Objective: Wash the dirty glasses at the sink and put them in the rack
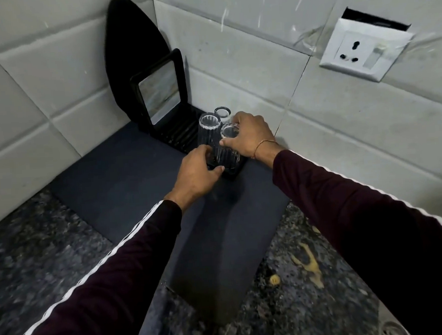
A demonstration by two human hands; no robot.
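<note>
Three clear ribbed glasses stand on a black slatted rack (pixel 179 133) in the corner of the counter. My right hand (pixel 251 137) grips the nearest glass (pixel 229 146) around its top. My left hand (pixel 197 174) curls around the base of that same glass at the rack's front end. A second glass (pixel 207 129) stands just left of it, and a third glass (pixel 222 113) shows only its top behind them. All three appear to stand bottom up.
A dark mat (pixel 138 188) lies under the rack on the speckled granite counter (pixel 38 243). A black tray (pixel 158 93) and a dark oval board (pixel 133 56) lean against the tiled wall. A wall socket (pixel 365 49) sits at upper right. A sink drain (pixel 395 330) shows at bottom right.
</note>
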